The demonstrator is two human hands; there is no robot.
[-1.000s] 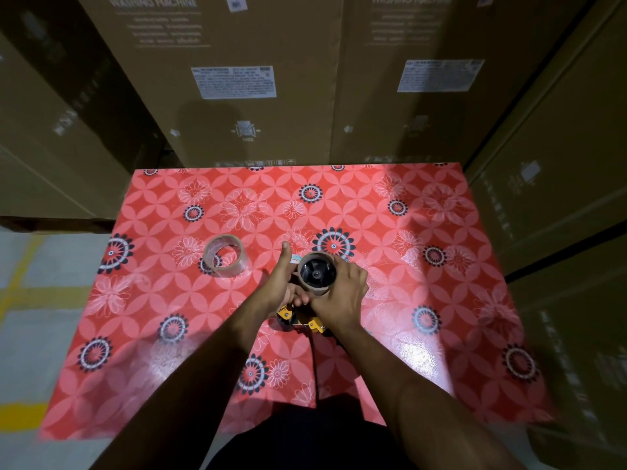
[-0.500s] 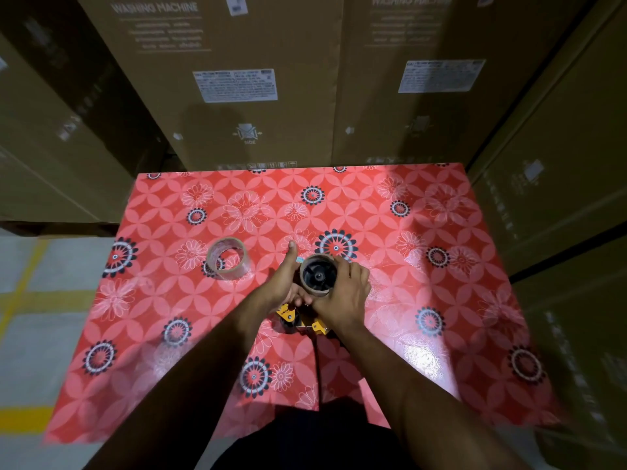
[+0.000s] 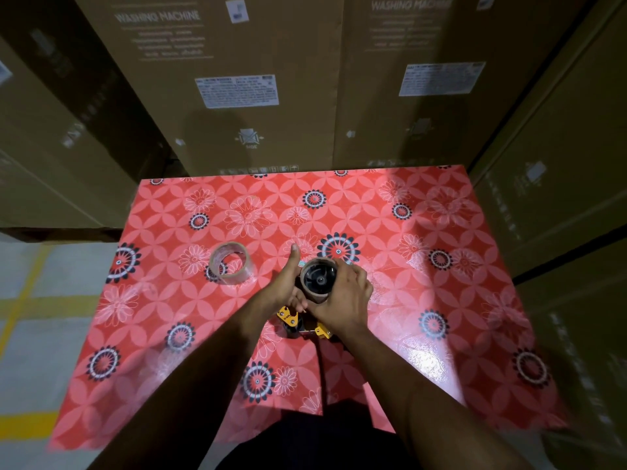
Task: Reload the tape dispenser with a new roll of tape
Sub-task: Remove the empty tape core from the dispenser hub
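A yellow and black tape dispenser (image 3: 292,319) sits between my hands over the middle of the red flowered table (image 3: 424,300). A brown cardboard core (image 3: 318,281) is on its black wheel. My left hand (image 3: 288,286) grips the dispenser from the left, thumb pointing up. My right hand (image 3: 342,296) wraps around the core from the right. A roll of clear tape (image 3: 231,262) stands tilted on the table, apart from my hands on the left.
Tall cardboard boxes (image 3: 237,96) marked washing machine stand right behind the table, and more boxes (image 3: 559,198) close it in on the right. Grey floor with yellow lines (image 3: 30,300) shows to the left.
My hands and the dispenser have stayed in the same spot. The fingers of my right hand have shifted slightly around the core.
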